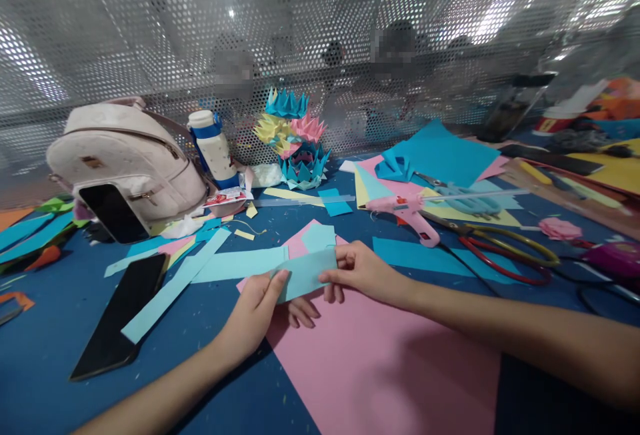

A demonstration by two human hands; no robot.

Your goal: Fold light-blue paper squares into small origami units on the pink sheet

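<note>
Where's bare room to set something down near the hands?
Best: blue table between the flat black device and left forearm, just specks there. The pink sheet lies uncovered on the wearer's side of the right hand. Crowded: beyond that hand, glue gun and scissors; back left, backpack and bottle.

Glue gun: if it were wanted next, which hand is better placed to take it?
Right, probably. The right hand is nearer the glue gun; the left hand is farther off, at the strip's other end. Both hold the strip, so the right would likely have to let go.
</note>
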